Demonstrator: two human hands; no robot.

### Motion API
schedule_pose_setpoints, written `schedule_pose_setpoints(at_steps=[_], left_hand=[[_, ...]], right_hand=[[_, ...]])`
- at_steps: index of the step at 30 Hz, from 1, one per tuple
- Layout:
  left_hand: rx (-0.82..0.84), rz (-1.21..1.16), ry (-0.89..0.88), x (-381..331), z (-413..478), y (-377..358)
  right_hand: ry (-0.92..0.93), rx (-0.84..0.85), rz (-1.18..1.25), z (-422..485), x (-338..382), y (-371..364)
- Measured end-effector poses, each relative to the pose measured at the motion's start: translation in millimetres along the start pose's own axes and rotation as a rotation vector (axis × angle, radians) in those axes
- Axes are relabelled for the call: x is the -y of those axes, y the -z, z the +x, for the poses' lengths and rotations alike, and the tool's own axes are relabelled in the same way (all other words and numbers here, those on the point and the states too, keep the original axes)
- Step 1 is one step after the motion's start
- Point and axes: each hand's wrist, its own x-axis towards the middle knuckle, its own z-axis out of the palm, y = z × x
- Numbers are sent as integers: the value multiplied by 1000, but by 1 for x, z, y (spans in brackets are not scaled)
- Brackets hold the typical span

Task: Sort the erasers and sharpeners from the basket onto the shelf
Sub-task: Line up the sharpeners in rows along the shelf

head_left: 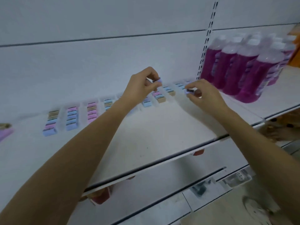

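Both hands reach over the white shelf [154, 137] toward its back. My left hand [142, 86] pinches a small purple eraser [158, 80] between thumb and fingers, held just above the rows. My right hand [203, 93] pinches another small purple piece with a dark band [189, 91] low over the shelf, right of the rows. Several short rows of blue, pink and tan erasers [71, 118] lie along the back of the shelf, from far left to near my right hand. No basket is in view.
Purple liquid bottles [250, 69] stand packed on the neighbouring shelf to the right, beyond a slotted upright [206, 46]. A lilac item [5, 133] lies at the far left edge. Red objects [102, 196] sit on the lower shelf.
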Motion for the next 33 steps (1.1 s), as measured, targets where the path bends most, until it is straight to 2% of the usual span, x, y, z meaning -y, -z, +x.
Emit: schedule_pose_setpoints(at_steps=[5, 9, 14, 18, 25, 28, 33], left_hand=[[4, 182, 57, -2, 29, -32], [26, 405, 104, -4, 50, -66], [-33, 626, 171, 1, 43, -100], [-59, 791, 160, 7, 34, -109], [-35, 948, 134, 13, 28, -116], [-106, 994, 57, 13, 28, -115], [-83, 1018, 4, 16, 21, -112]], right_hand=[[56, -1, 25, 45, -41, 4], [165, 65, -22, 71, -63, 1], [319, 134, -89, 61, -88, -16], [343, 127, -87, 57, -91, -18], [362, 137, -111, 62, -99, -22], [375, 126, -117, 63, -102, -25], [368, 133, -142, 64, -103, -26]])
